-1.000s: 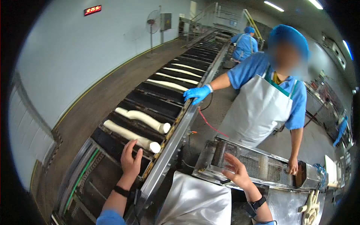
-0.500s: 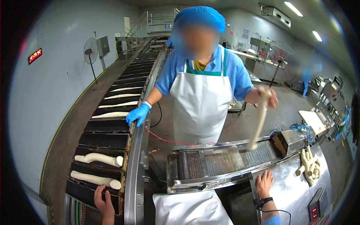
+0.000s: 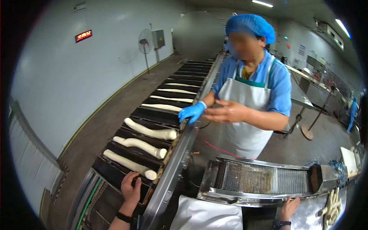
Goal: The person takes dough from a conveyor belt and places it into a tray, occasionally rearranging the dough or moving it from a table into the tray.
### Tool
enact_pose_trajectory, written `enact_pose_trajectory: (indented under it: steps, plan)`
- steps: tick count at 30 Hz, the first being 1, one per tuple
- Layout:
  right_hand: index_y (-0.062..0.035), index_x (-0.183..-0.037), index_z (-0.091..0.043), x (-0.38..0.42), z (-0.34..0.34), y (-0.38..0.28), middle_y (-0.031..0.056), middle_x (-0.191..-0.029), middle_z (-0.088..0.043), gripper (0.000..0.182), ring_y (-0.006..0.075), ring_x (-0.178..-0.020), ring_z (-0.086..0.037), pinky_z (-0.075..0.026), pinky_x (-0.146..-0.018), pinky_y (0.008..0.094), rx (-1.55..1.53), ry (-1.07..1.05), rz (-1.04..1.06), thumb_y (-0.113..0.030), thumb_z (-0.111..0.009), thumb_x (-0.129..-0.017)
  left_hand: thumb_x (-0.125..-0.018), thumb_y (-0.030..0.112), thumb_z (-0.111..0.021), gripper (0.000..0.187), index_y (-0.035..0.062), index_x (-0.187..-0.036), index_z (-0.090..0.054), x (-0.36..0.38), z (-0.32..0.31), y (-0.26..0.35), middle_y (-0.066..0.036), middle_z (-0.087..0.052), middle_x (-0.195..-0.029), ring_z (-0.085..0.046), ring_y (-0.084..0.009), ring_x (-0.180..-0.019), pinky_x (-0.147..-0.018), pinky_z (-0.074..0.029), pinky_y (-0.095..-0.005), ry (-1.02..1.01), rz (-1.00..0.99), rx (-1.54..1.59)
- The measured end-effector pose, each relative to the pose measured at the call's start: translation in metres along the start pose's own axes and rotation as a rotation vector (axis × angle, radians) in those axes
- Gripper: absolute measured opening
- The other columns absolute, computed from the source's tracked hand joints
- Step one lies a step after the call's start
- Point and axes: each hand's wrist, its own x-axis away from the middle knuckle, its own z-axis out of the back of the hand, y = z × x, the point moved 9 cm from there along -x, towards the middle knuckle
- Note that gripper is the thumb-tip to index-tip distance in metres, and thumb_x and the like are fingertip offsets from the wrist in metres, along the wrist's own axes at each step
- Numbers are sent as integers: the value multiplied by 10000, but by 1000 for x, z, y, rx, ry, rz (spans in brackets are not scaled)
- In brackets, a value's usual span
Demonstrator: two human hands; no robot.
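Observation:
My left hand (image 3: 131, 188) is open, its fingers loosely bent at the near edge of the dark troughs. It holds nothing and lies just below the nearest pale dough roll (image 3: 124, 162); whether it touches the trough is hard to tell. Behind that roll lie a lumpier dough roll (image 3: 140, 146) and a third dough roll (image 3: 151, 129), one per trough. My right hand (image 3: 290, 208) lies open on the steel table (image 3: 306, 218), beside the mesh belt (image 3: 264, 178). To its right is a pile of short dough pieces (image 3: 330, 209).
The trough conveyor (image 3: 184, 140) runs away from me with a metal side rail, and thinner dough strips (image 3: 172, 91) lie farther along. Across from me stands a co-worker (image 3: 251, 88), a blue-gloved hand (image 3: 191, 112) on the rail. White sheeting (image 3: 209, 214) covers my front.
My view has turned left. The co-worker's bare hand, which held a dough roll over the mesh belt, is now empty near the rail, and a third thick roll lies in a trough.

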Motion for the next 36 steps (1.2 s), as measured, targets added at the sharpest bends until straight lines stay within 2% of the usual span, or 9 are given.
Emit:
enact_pose_trajectory:
  steps: [8, 11, 15, 20, 22, 28, 32, 33, 36]
  plan:
    - [117, -1504, -238, 3, -2, 1, 278, -1582, -259, 753, 375, -1488, -223, -155, -1229, 441, 43, -21, 28, -489, -286, -1059, -897, 173, -690, 239, 32, -1091, -703, -1, -1, -10, -156, -673, -1179, -575, -340, -1212, -1058, -411, -458, 14, 32, 11]
    - [119, -1508, -224, 11, 6, -3, 265, -1596, -238, 750, 362, -1501, -193, -135, -1235, 436, -28, -34, 35, -471, -311, -1054, -914, 144, -670, 218, 15, -1087, -698, -1, -3, -12, -162, -654, -1209, -564, -341, -1221, -1062, -407, -459, 11, 20, -6]
    - [126, -1501, -231, 4, 1, 4, 270, -1597, -228, 742, 365, -1502, -187, -125, -1234, 444, -23, 6, 3, -461, -313, -1055, -950, 130, -628, 211, -21, -1089, -676, 1, -3, -22, -185, -610, -1250, -511, -344, -1277, -1085, -387, -456, -24, 120, 71]
    - [141, -1488, -241, 3, 4, -6, 301, -1577, -245, 719, 396, -1489, -203, -149, -1223, 470, -84, 98, 35, -414, -362, -1047, -978, 181, -609, 236, -25, -1076, -669, 4, -2, -30, -190, -591, -1242, -489, -358, -1298, -1099, -371, -489, -37, 122, 44]
    - [143, -1487, -240, 0, 5, -9, 303, -1574, -249, 712, 396, -1488, -208, -158, -1219, 476, -101, 124, 54, -397, -375, -1044, -979, 147, -597, 206, -25, -1069, -666, 5, 0, -26, -170, -614, -1196, -518, -344, -1258, -1090, -379, -474, -5, 97, 42]
    - [123, -1482, -291, -9, 7, -35, 299, -1572, -248, 669, 505, -1438, -224, -170, -1205, 524, -89, 186, 118, -363, -387, -1033, -981, 114, -589, 186, -33, -1074, -656, 7, 8, -21, -155, -632, -1158, -545, -329, -1216, -1074, -388, -462, 39, 8, 122]
    - [87, -1493, -312, -10, 6, -34, 267, -1599, -221, 647, 487, -1465, -187, -128, -1210, 559, -91, 102, 84, -351, -402, -1025, -979, 152, -600, 210, -21, -1080, -663, 8, 7, -23, -173, -634, -1181, -532, -352, -1241, -1074, -391, -479, 42, 29, 43]
    - [74, -1498, -313, -7, 14, -38, 250, -1611, -212, 648, 441, -1492, -166, -124, -1217, 542, -72, 69, 49, -354, -411, -1021, -967, 172, -614, 221, -12, -1076, -670, 9, 9, -28, -182, -630, -1201, -518, -372, -1266, -1082, -387, -492, 27, 83, 20]
    - [52, -1507, -316, -19, 1, -34, 239, -1610, -231, 627, 380, -1512, -159, -129, -1220, 523, 3, 63, 80, -343, -401, -1027, -938, 200, -656, 226, 9, -1052, -692, 8, 13, -15, -172, -654, -1178, -545, -364, -1237, -1071, -388, -487, 56, 6, 21]
